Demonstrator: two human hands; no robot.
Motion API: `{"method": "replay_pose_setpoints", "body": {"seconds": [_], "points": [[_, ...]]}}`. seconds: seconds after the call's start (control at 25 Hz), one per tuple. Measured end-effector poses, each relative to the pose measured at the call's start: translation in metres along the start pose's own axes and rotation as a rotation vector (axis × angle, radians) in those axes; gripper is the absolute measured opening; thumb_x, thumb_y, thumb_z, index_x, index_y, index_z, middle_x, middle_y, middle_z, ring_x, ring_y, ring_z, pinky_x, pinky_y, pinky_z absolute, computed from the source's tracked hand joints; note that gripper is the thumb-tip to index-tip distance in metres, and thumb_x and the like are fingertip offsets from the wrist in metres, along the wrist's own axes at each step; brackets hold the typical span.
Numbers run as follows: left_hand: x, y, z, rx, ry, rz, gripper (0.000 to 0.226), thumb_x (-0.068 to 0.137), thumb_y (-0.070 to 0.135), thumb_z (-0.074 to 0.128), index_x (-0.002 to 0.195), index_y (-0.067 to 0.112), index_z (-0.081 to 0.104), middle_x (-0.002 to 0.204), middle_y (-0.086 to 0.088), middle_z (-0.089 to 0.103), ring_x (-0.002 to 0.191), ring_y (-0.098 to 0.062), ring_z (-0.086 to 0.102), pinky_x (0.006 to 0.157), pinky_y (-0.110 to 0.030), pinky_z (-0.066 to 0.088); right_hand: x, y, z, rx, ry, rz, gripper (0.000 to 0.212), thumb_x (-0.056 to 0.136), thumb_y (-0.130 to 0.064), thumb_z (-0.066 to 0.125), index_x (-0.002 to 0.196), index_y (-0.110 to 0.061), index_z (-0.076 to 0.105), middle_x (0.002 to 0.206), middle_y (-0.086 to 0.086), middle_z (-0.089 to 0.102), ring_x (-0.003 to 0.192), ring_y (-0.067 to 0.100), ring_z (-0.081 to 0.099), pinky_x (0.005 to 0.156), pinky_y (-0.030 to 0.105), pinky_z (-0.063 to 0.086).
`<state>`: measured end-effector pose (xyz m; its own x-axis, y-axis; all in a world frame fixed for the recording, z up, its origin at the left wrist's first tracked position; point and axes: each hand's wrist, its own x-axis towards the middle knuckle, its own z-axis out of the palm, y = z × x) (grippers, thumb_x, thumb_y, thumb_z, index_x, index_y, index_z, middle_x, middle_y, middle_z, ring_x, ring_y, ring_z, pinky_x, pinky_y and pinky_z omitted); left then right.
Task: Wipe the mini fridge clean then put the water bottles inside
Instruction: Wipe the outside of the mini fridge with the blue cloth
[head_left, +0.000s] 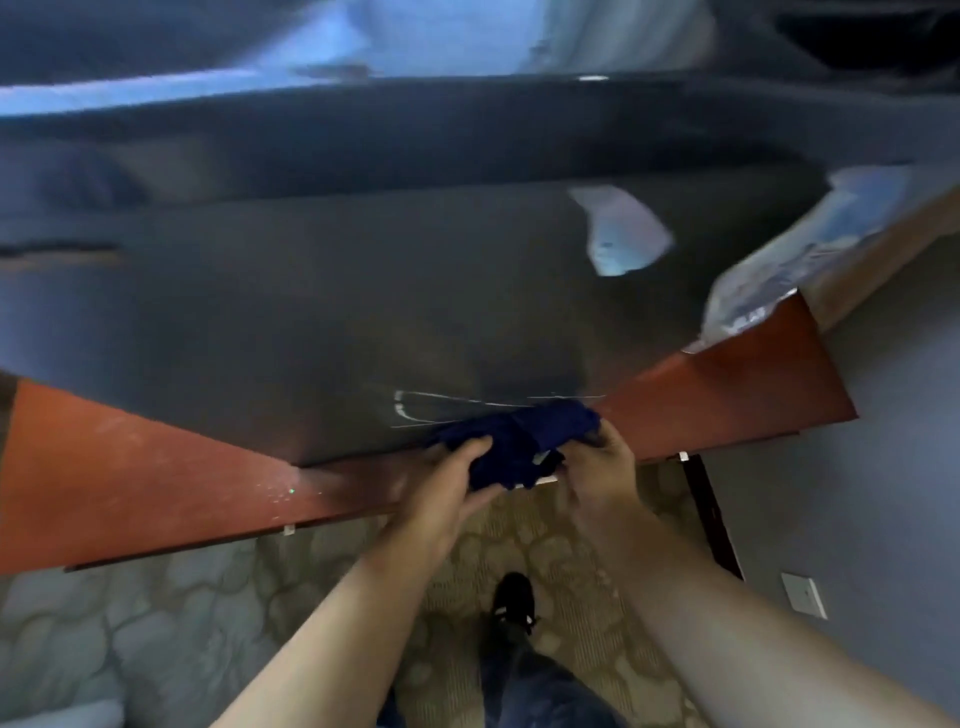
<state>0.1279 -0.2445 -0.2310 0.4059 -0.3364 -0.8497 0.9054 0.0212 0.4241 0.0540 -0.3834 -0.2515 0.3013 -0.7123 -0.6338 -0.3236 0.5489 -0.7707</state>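
Gripping a dark blue cloth (514, 441) from its left side, left hand (457, 478) curled around the bunched fabric at the front edge of a dark top (311, 312). Clamped on the same cloth from the right, right hand (597, 467). Beyond and right of the hands, wrapped water bottles (810, 249), blurred. Below the hands, patterned carpet (156, 623) and a black shoe (514, 597).

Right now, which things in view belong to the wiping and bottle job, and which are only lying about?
Belong to the job:
- dark blue cloth, held by left hand and right hand
- dark top surface under the cloth, probably the fridge
- plastic-wrapped pack, perhaps the bottles; too blurred to confirm

Lying about:
- pale blurred item on the surface
- wall outlet
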Motion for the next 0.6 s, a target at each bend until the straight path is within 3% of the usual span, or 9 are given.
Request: {"method": "replay_pose_setpoints", "body": {"seconds": [0.16, 0.28, 0.48, 0.6], "points": [[0.007, -0.027, 0.082, 0.001, -0.087, 0.047, 0.020, 0.095, 0.005, 0.068, 0.114, 0.012, 0.066, 0.123, -0.012, 0.072, 0.109, -0.025, 0.071, 0.083, -0.038, 0.064, 0.025, -0.048, -0.057, -0.048, 0.069, -0.172, 0.025, 0.081, 0.003, 0.068, 0.097, -0.015, 0.072, 0.104, 0.021, 0.075, 0.100, 0.045, 0.071, 0.083, 0.059, 0.058], [0.005, -0.037, 0.111, 0.012, -0.095, 0.106, 0.018, 0.096, 0.000, 0.065, 0.110, 0.011, 0.067, 0.116, -0.014, 0.073, 0.092, -0.021, 0.073, 0.069, -0.031, 0.065, 0.027, -0.077, -0.064, -0.137, 0.098, -0.260, 0.013, 0.084, -0.007, 0.073, 0.096, -0.011, 0.070, 0.103, 0.017, 0.075, 0.100, 0.039, 0.072, 0.080, 0.054, 0.060], [-0.016, -0.021, 0.084, 0.035, -0.027, 0.166, 0.012, 0.095, 0.001, 0.068, 0.097, 0.013, 0.067, 0.103, -0.008, 0.073, 0.091, -0.020, 0.074, 0.074, -0.034, 0.064, 0.004, -0.069, -0.050, -0.048, 0.064, -0.213, 0.012, 0.083, -0.010, 0.072, 0.094, -0.014, 0.068, 0.100, 0.017, 0.076, 0.099, 0.040, 0.072, 0.083, 0.060, 0.060], [-0.036, -0.001, 0.039, 0.103, -0.002, 0.231, 0.009, 0.095, 0.005, 0.069, 0.103, 0.009, 0.068, 0.099, -0.008, 0.076, 0.077, -0.013, 0.078, 0.073, -0.033, 0.064, -0.027, -0.047, -0.023, 0.118, 0.074, -0.110, 0.016, 0.086, 0.000, 0.068, 0.088, -0.016, 0.067, 0.093, 0.010, 0.075, 0.094, 0.037, 0.072, 0.081, 0.052, 0.061]]}}
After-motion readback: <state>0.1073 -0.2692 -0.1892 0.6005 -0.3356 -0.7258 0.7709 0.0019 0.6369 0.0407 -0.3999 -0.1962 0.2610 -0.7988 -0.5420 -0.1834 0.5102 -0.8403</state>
